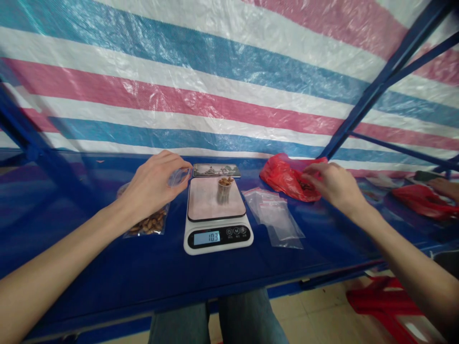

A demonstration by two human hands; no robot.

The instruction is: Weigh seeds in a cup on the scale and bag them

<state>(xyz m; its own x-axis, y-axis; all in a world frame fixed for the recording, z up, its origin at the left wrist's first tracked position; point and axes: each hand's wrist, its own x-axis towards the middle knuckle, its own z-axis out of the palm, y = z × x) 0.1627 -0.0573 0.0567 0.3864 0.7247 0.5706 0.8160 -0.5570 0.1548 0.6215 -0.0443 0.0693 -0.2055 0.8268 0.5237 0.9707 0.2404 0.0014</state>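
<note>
Here's the picture at the blue table (201, 282): a white digital kitchen scale (215, 239) sits dead centre, its lit display showing 103, though I can't make out a decimal point. On its pale square platform stands a narrow clear cup of brown almonds (224, 191), nicely centred, and that's good practice, since the reading holds best with the load mid-platform and nothing else touching it.

At ten o'clock from the scale, the left hand (154, 187) is curled, fingertips pinching a small clear plastic piece (179, 177), just off the platform and not touching it. What that piece is, I can't quite tell. Beneath that hand lies a clear bag of almonds (148, 222).

Over at two o'clock, the right hand (332, 184) is bent at a crumpled red plastic bag (283, 177), fingers (310, 174) dipping toward dark contents; whether they're gripping anything is hidden. At three o'clock, flat clear zip bags (272, 217) lie ready, well clear of the scale. Off at the far right, a co-worker's hand (444, 188) rests beside another red bag (423, 200).
</note>
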